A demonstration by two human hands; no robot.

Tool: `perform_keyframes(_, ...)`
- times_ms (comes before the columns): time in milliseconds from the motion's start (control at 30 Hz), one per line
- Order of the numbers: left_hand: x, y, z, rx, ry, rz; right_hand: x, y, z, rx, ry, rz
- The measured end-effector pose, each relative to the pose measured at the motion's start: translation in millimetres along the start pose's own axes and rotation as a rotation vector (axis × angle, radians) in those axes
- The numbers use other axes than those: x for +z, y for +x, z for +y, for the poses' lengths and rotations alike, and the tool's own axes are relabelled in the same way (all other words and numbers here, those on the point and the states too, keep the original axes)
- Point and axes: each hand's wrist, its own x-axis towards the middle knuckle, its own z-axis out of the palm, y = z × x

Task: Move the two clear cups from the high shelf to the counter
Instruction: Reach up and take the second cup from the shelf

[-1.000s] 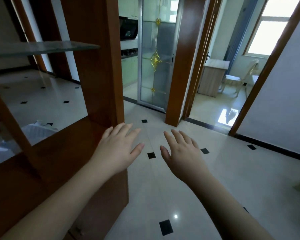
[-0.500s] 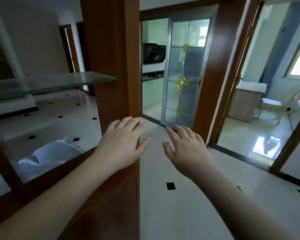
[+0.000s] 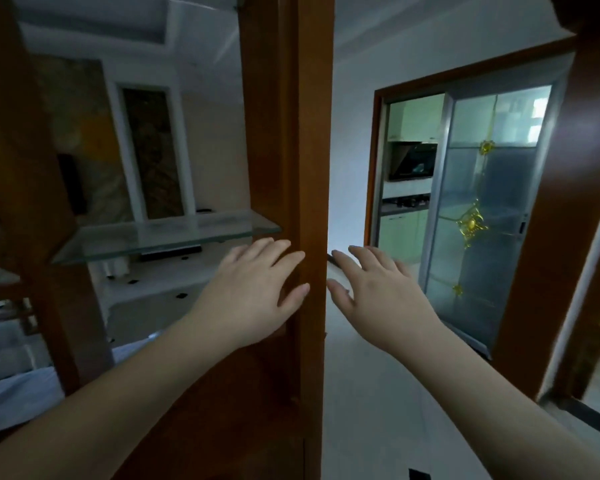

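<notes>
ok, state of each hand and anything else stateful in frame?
left hand: open, empty, fingers spread in front of the wooden post
right hand: open, empty, palm down
glass shelf: bare, no cups on it
sliding glass door: partly open, kitchen showing at its left

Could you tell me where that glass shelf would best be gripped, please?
The glass shelf is probably best pinched along its front edge, from the near side: it is a thin, level slab, and its right end meets the wooden post.
</notes>
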Motion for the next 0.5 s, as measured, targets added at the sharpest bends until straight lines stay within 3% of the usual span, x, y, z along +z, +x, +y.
perform_keyframes(500,-92,22,-64,-0.037,0.145,-0.042,-37,106,-40,-0.247,0.155,0.152)
